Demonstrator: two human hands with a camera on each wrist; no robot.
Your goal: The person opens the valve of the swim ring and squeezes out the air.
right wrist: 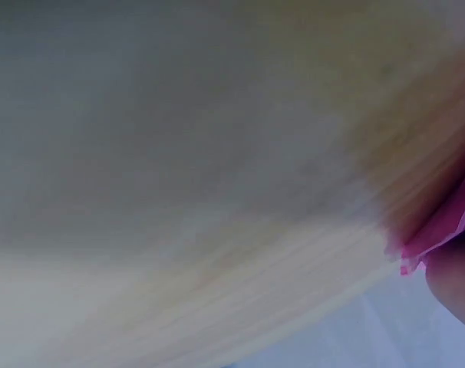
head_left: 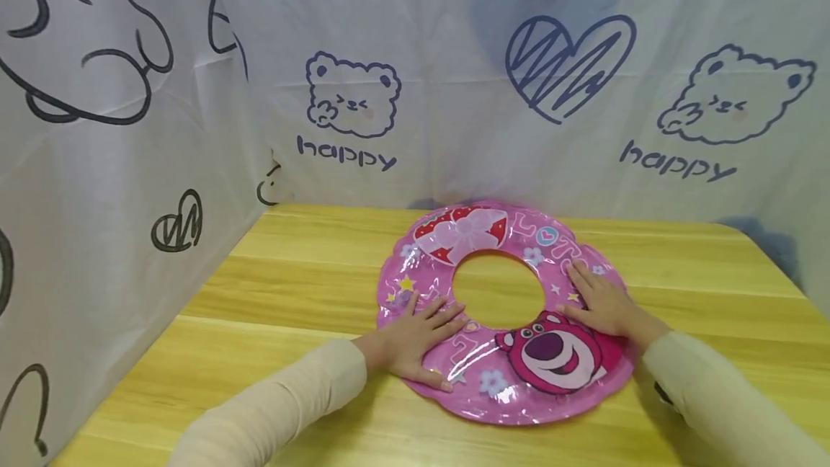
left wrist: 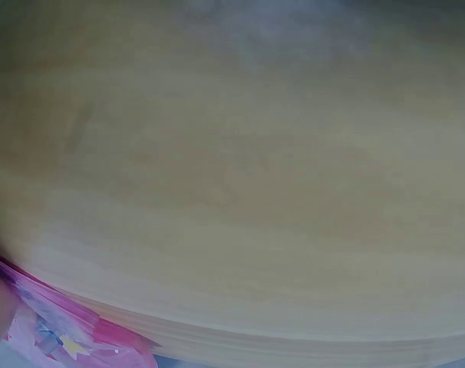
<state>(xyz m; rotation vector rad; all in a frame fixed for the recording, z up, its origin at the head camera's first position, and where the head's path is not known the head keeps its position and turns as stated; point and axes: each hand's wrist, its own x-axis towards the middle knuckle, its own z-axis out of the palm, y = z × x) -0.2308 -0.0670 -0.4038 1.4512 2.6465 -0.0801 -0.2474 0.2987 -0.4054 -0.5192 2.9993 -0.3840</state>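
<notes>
A pink inflatable swim ring with a printed bear face, strawberries and flowers lies flat on the wooden table. On its left side rests my left hand, fingers spread and straight across the shiny plastic. My right hand lies on the right side of the ring above the bear print, its fingers extended. In the left wrist view only a corner of the swim ring shows, beside a bit of the hand. The right wrist view catches the ring's pink edge at the far right.
A white cloth with drawn bears, hearts and the word "happy" hangs behind the table. Another patterned cloth hangs along the left side. The table's back edge runs just behind the ring.
</notes>
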